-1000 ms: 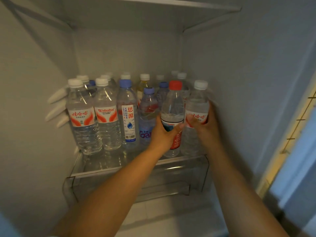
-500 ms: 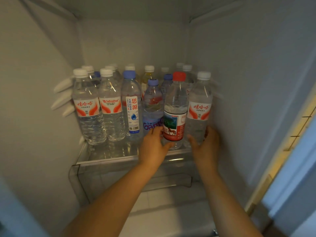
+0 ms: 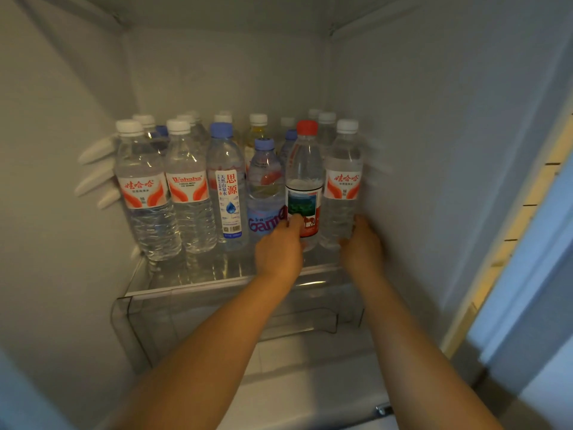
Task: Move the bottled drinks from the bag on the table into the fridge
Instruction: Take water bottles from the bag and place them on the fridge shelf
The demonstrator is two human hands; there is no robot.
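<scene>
bottles (image 3: 189,184): wahaha, "game" labels

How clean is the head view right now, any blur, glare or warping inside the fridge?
Head view: dim, flat light; front labels readable. The right-most white-capped bottle and right hand are smeared by motion blur; the left hand is softer too. Mild glare on the glass shelf edge. Wide-angle bowing bends the fridge walls. Back-row bottles are indistinct.

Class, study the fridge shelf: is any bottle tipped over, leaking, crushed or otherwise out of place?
Nothing stands out. The bottles stand upright with caps on, on the glass shelf. The left hand touches the red-capped bottle; the right hand is at the white-capped bottle.
</scene>
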